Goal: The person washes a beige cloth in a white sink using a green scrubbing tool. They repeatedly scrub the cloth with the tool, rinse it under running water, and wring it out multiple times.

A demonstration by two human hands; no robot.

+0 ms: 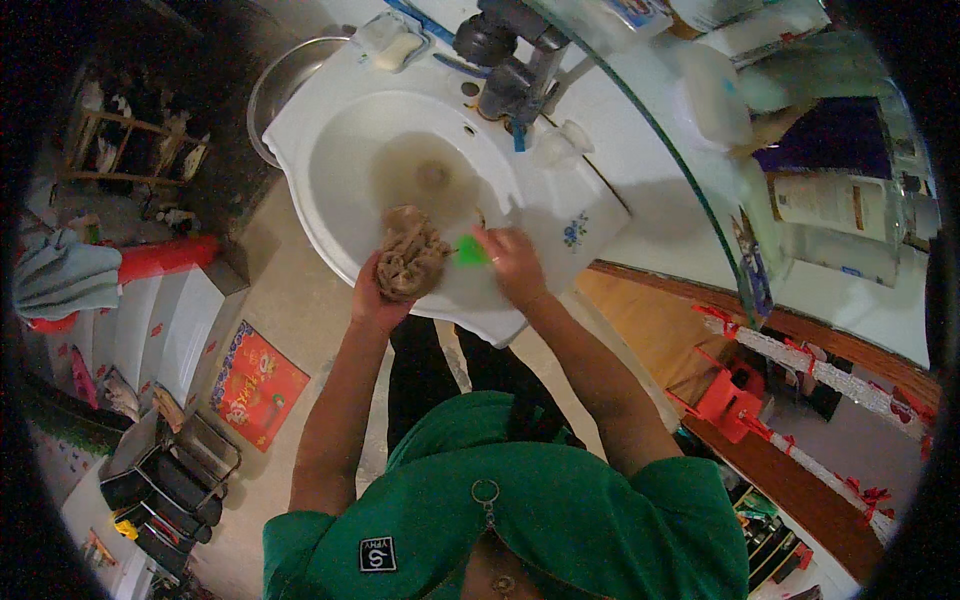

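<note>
My left hand holds a wet, crumpled brown cloth-like bundle over the near rim of a white ceramic washbasin. Just to its right, my right hand grips a small bright green object, blurred, perhaps a brush; its exact kind cannot be told. Green object and bundle are close together; whether they touch is unclear. Cloudy brownish water lies in the bowl over the drain. The dark faucet stands at the basin's back.
A soap bar sits in a dish at the basin's back left, with a metal basin beyond the left rim. A glass shelf edge curves along the right, bearing containers. A red mat lies on the floor at left.
</note>
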